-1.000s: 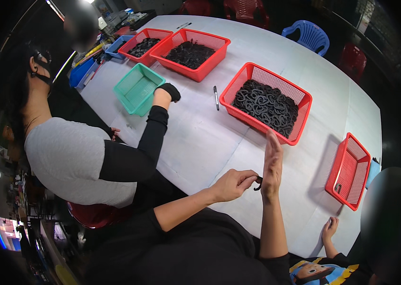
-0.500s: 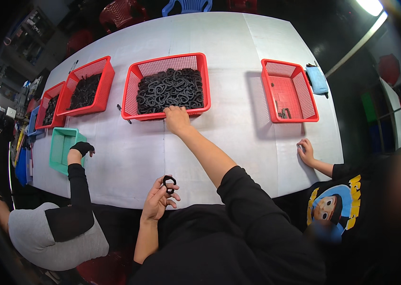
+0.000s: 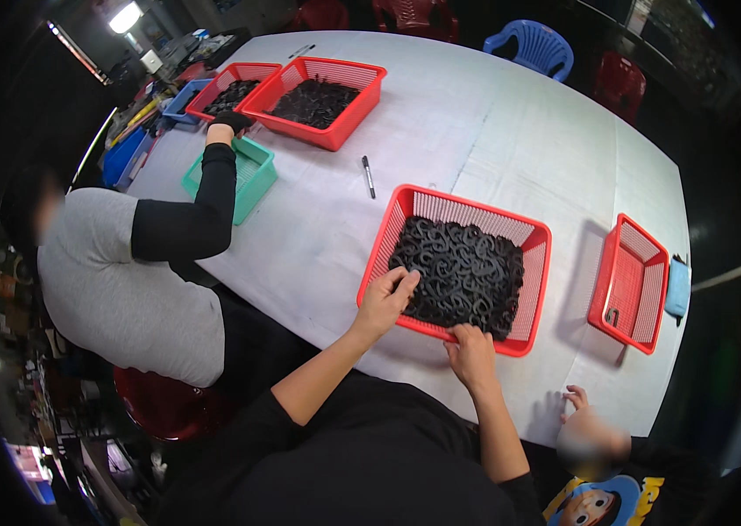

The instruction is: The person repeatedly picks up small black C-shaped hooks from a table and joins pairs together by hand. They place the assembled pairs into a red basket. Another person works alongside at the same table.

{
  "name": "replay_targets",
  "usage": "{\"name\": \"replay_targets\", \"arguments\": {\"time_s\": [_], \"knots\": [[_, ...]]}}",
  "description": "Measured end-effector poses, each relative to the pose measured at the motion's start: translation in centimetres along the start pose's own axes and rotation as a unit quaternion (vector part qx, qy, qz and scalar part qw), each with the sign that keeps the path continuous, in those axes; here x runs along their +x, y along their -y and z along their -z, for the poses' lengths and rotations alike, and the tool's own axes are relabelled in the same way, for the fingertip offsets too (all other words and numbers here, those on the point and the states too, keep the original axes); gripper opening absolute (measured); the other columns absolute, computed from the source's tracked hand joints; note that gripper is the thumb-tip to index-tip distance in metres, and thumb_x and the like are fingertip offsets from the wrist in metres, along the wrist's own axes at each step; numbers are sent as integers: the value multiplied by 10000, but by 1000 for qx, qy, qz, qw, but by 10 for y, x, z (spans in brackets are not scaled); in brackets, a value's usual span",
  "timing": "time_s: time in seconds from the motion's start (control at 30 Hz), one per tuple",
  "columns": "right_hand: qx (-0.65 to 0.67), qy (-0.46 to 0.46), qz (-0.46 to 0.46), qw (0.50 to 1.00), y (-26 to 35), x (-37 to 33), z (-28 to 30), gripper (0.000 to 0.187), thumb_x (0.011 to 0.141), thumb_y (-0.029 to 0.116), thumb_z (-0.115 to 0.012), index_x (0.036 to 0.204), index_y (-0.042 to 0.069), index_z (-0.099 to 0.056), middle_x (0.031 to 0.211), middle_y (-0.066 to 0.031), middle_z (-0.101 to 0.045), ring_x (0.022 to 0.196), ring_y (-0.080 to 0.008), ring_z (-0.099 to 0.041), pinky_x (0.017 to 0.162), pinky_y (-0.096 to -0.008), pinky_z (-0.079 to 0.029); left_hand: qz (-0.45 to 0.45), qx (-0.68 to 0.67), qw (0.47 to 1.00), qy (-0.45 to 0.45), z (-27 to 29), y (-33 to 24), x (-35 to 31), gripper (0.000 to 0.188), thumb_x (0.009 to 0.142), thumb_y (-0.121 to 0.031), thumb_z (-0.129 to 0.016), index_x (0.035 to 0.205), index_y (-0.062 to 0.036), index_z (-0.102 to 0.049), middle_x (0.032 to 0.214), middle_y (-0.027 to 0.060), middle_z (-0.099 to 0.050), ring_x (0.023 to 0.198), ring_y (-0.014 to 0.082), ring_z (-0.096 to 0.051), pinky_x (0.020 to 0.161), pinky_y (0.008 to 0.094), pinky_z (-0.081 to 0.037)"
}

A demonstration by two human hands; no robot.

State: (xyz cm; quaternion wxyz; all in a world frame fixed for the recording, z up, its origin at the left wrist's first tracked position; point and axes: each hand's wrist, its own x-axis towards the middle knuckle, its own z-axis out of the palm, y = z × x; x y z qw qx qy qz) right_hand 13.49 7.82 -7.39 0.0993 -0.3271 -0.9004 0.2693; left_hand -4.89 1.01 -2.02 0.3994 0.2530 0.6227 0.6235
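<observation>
A red plastic basket (image 3: 539,289) full of black curved, open-ring clips (image 3: 463,263) stands in front of me. My right hand (image 3: 473,355) is closed over the basket's near rim, thumb outside. My left hand (image 3: 385,305) is at its near left corner, its fingers curled in above the clips. The black pieces behind these fingertips blend together, so whatever the left hand holds does not show.
Beyond the basket lies a pen (image 3: 369,175). A co-worker's gloved hand (image 3: 228,123) is over a green basket (image 3: 256,186), near two red baskets of black parts. A red basket (image 3: 603,307) and another person's hand (image 3: 576,399) are at right.
The basket of clips has come nearer to me, away from the pen. My left hand, which held a black clip near my body, has moved to the basket. My view has turned left.
</observation>
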Motion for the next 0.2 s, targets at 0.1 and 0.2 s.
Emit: {"name": "replay_targets", "arguments": {"time_s": [0.1, 0.2], "knots": [[-27, 58, 6, 998, 4, -35, 6, 233, 677, 160, -705, 871, 83, -603, 816, -63, -587, 831, -248, -573, 702, -381, -418, -35, 103, 994, -12, -16, -13, 7, 353, 942, -297, -460, 755, -25, -585, 629, 22, -565, 520, 73, -510, 488, 230, -394], [-18, 91, -11, 996, 8, -49, 8, 322, 675, 184, -716, 970, 93, -624, 881, -68, -608, 891, -248, -580, 734, -372, -431, -248, 315, 916, 5, -16, -8, 12, 333, 944, -283, -438, 895, -37, -655, 940, 132, -647, 949, 178, -590, 822, 328, -445]]}}
